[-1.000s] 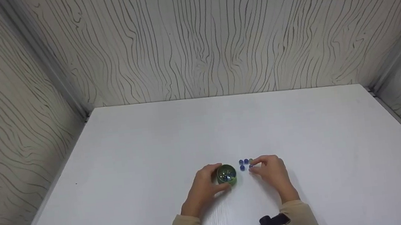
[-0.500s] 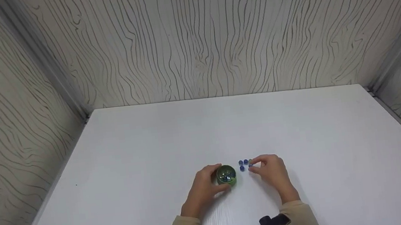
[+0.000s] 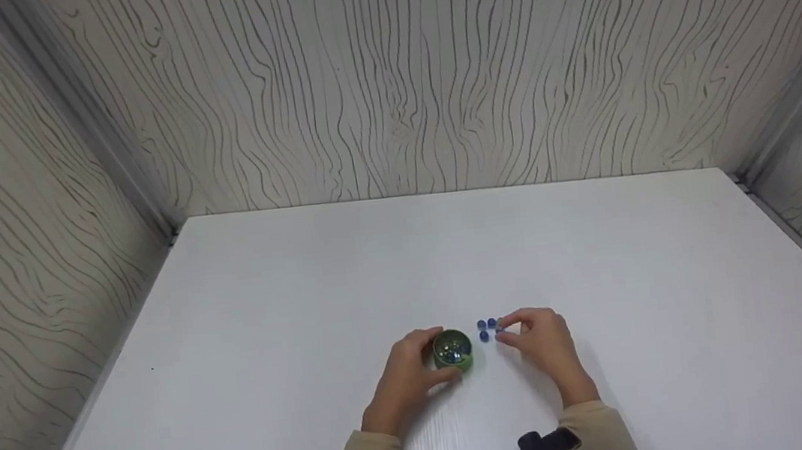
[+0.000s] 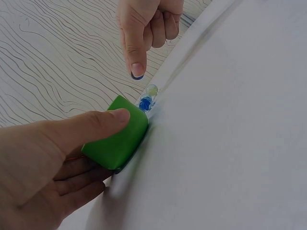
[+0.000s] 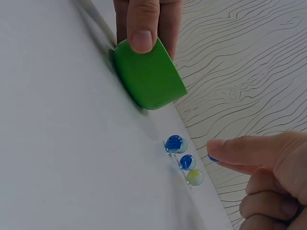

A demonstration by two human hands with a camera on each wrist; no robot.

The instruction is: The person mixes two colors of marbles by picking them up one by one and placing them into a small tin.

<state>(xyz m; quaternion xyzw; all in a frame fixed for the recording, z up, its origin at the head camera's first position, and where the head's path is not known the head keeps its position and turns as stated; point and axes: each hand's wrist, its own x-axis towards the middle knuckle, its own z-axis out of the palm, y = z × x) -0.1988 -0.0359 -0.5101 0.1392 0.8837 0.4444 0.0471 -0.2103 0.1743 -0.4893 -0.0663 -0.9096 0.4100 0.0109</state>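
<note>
Only the right hand (image 3: pixel 541 337) has moved, a tiny bit toward the green cup (image 5: pixel 151 79). Its grip is nearly closed, thumb and finger pinching a blue marble (image 5: pixel 213 158) just above the table (image 3: pixel 303 289). The cup stands up straight on the table, mouth facing up. The left hand (image 3: pixel 407 379) holds it in a wide grip. Fingers hide most of the pinched marble, and the shiny blue bits (image 3: pixel 455 355) inside the cup are hard to make out.
</note>
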